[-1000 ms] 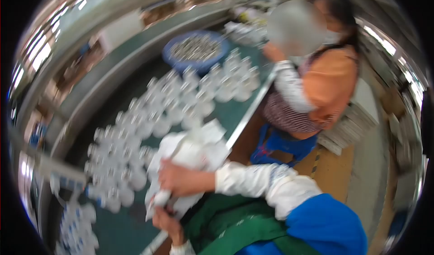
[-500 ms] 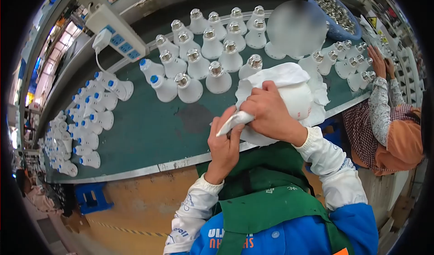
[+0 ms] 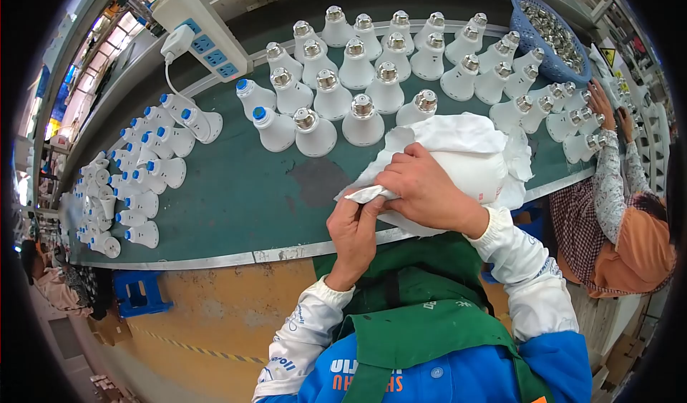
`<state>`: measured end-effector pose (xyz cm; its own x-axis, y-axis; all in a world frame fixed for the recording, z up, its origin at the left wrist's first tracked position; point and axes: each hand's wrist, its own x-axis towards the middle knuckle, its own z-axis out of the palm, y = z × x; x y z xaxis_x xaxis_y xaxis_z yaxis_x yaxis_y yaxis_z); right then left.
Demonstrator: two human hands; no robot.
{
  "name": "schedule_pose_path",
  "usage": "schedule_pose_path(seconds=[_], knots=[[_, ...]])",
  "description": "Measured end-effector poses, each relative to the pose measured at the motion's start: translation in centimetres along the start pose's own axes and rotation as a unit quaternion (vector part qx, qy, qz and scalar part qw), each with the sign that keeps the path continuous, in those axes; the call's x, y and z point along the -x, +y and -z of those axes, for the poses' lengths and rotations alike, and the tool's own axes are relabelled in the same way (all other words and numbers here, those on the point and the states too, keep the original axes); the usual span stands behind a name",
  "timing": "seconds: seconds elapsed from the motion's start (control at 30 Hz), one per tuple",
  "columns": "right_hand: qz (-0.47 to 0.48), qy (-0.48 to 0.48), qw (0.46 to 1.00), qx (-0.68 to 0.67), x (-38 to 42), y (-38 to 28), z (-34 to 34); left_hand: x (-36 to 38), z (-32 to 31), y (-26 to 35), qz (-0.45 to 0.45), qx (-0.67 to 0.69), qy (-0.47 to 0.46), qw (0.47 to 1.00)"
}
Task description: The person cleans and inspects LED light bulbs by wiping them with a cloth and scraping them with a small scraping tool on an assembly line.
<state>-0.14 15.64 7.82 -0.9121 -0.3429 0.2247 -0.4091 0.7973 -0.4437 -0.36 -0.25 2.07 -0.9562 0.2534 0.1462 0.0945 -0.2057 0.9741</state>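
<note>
My left hand (image 3: pixel 352 236) pinches the pointed end of a white cloth (image 3: pixel 458 135) near the table's front edge. My right hand (image 3: pixel 428 188) grips the same cloth just beside it, its fingers closed on the twisted part. The rest of the cloth spreads to the right over a rounded white object (image 3: pixel 472 177) with small red print, which is partly covered. Behind my hands stand rows of white bulb housings with silver caps (image 3: pixel 363 121). Two housings with blue tips (image 3: pixel 273 128) are at the left end of these rows.
More blue-tipped housings (image 3: pixel 169 172) crowd the left of the green table (image 3: pixel 236 220). A blue basket of metal caps (image 3: pixel 526 40) sits at the back right, and a power strip (image 3: pixel 204 42) at the back left. At right a co-worker's hands (image 3: pixel 602 104) are near other housings.
The view has shifted slightly, so the housings and basket appear further right. Both my hands stay on the cloth, and its pinched end now lies flatter between my fingers.
</note>
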Motion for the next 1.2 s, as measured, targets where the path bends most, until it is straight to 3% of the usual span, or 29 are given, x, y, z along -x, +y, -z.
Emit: schedule_pose_path(seconds=[0.1, 0.17, 0.3, 0.4, 0.47, 0.57, 0.67, 0.73, 0.8, 0.83, 0.9, 0.93, 1.03, 1.2], knots=[[-0.008, -0.019, 1.0, 0.008, -0.3, 0.2, 0.2, -0.3, 1.1, 0.7, -0.032, -0.124, -0.044, 0.991], [-0.008, -0.012, 1.0, -0.021, -0.3, 0.3, 0.4, 0.1, 1.6, 2.5, 0.111, 0.006, -0.075, 0.991], [-0.021, 0.02, 0.996, -0.079, -0.4, 0.3, 0.7, 0.7, 4.3, 4.6, 0.124, -0.028, -0.035, 0.991], [-0.009, -0.011, 0.998, -0.067, -0.6, 0.5, 0.9, -0.6, 8.7, 5.7, 0.046, -0.198, 0.008, 0.979], [-0.013, -0.035, 0.997, -0.067, -0.7, 0.3, 1.2, -3.1, 11.7, 6.1, -0.011, -0.228, 0.07, 0.971], [-0.003, 0.035, 0.99, -0.137, -0.4, 0.4, 0.6, -8.6, 17.0, 5.1, -0.077, -0.309, 0.184, 0.93], [-0.035, 0.009, 0.987, -0.157, -0.5, -0.1, 1.1, -14.4, 20.6, 4.8, -0.114, -0.379, 0.256, 0.882], [-0.073, 0.001, 0.986, -0.149, -0.5, -0.4, 1.3, -18.0, 22.3, 3.7, -0.165, -0.403, 0.258, 0.863], [-0.077, -0.007, 0.984, -0.158, -0.9, -0.4, 1.6, -21.0, 23.9, 1.9, -0.16, -0.448, 0.251, 0.843], [-0.087, -0.008, 0.984, -0.154, -1.0, -0.3, 1.5, -21.9, 24.0, 2.2, -0.157, -0.443, 0.245, 0.848], [-0.084, -0.033, 0.986, -0.141, -0.7, 0.0, 1.3, -22.6, 23.9, 2.7, 0.015, -0.415, 0.187, 0.89], [-0.066, -0.027, 0.987, -0.143, -0.8, 0.0, 1.3, -22.5, 23.8, 2.7, 0.022, -0.41, 0.179, 0.894], [-0.062, -0.035, 0.986, -0.15, -0.9, -0.2, 1.3, -22.5, 23.2, 3.1, 0.012, -0.41, 0.198, 0.89], [-0.053, -0.026, 0.989, -0.136, -0.8, 0.1, 0.9, -19.6, 21.8, 6.1, -0.176, -0.317, 0.269, 0.893]])
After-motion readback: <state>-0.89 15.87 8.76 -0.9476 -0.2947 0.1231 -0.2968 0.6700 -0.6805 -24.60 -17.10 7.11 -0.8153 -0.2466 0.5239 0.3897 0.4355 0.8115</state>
